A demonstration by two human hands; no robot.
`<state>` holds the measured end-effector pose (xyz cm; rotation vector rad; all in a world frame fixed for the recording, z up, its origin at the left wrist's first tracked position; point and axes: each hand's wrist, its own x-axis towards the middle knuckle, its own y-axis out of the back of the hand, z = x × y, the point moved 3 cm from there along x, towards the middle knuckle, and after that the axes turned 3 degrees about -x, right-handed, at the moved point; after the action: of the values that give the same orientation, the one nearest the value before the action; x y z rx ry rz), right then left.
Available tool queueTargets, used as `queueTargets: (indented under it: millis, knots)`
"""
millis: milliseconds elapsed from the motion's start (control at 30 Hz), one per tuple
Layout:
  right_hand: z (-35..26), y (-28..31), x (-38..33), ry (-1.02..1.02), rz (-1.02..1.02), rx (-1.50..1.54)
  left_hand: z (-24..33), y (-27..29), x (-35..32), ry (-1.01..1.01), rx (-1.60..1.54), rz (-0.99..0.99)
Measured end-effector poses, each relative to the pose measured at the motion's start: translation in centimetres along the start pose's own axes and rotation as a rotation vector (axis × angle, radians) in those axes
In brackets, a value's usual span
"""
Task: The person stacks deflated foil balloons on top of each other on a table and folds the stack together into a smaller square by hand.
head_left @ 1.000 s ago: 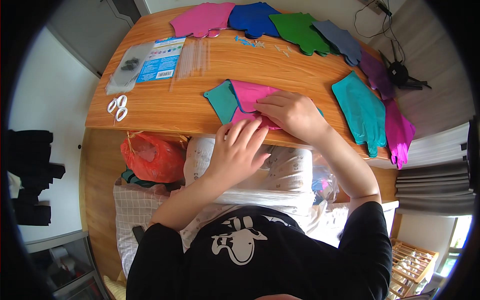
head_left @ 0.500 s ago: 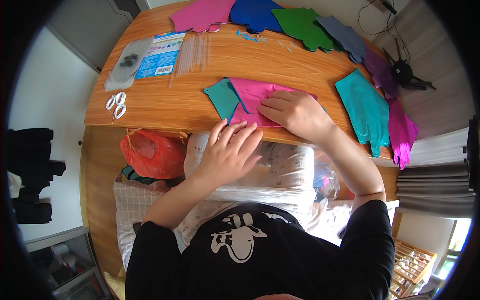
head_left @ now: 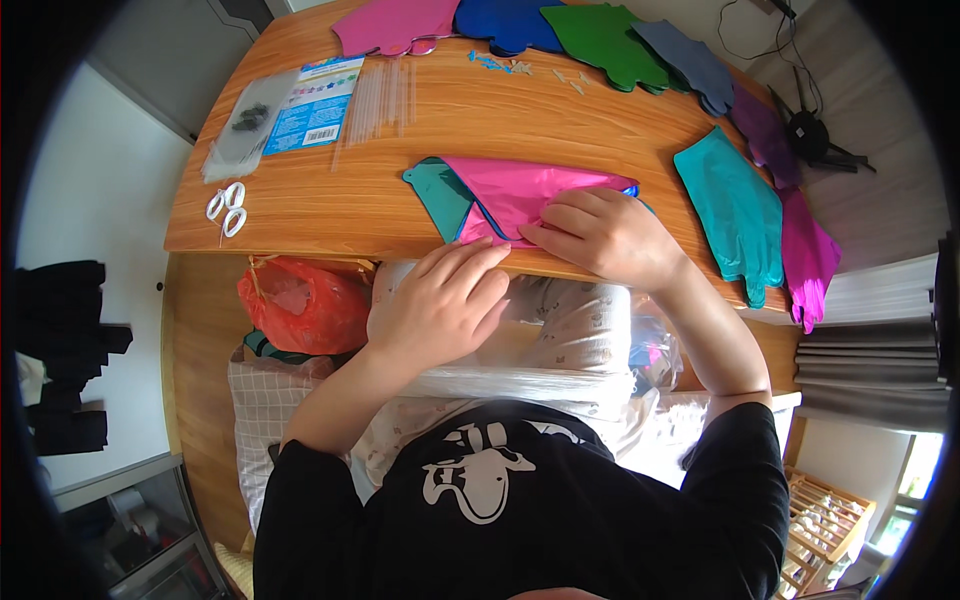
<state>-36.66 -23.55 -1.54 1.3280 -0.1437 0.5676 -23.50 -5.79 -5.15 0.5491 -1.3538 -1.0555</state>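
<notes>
Head view: nearest is a black shirt (head_left: pixel 600 500) with a white print, then pale trousers (head_left: pixel 585 335) below the table's edge. Beside the left leg sits a red bag (head_left: pixel 310 312); by the right leg, a clear bag (head_left: pixel 655 358).

The hands are apart, with their fingertips near each other. The left hand (head_left: pixel 438 305) has its fingers stretched out and its thumb away from them; the fingertips touch the near edge of the pink foil (head_left: pixel 515 183). The right hand (head_left: pixel 622 240) lies over the foil's right part with bent fingers pressed to it; its thumb is hidden, so I cannot tell whether it pinches. The pink foil lies folded along the table's near edge, with a dark blue line bordering the fold, and a teal piece (head_left: pixel 436 195) shows at its left end.

Farther along the table (head_left: pixel 320 195), three white rings (head_left: pixel 228 212) lie to the left, while a teal foil (head_left: pixel 737 215) and a magenta foil (head_left: pixel 810 262) overlap at the right edge. Beyond the rings are a clear sleeve (head_left: pixel 228 152), a blue card (head_left: pixel 300 118) and clear sticks (head_left: pixel 380 105), then small blue bits (head_left: pixel 488 62) and pale bits (head_left: pixel 574 80).

Purple (head_left: pixel 763 135), grey (head_left: pixel 685 58), green (head_left: pixel 612 48), blue (head_left: pixel 510 22) and light pink (head_left: pixel 395 22) foils line the far side, near a black device (head_left: pixel 805 138).
</notes>
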Motion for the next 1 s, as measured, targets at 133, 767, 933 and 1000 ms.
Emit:
queueTargets:
  millis: [133,767,933,1000]
  knots:
    - [-0.1,-0.2,-0.4,0.016,0.043,-0.015,-0.2,-0.1,-0.2,0.013,-0.024,-0.014]
    - [0.0,-0.4,-1.2,-0.072,0.013,0.097,-0.5,0.4,0.5,0.085,-0.045,-0.038]
    - [-0.1,-0.4,-1.1,-0.075,0.011,0.099,-0.7,0.5,0.7,0.087,-0.059,-0.048]
    - [-0.1,-0.4,-1.1,-0.077,0.011,0.097,-0.9,0.6,0.7,0.102,-0.102,-0.07]
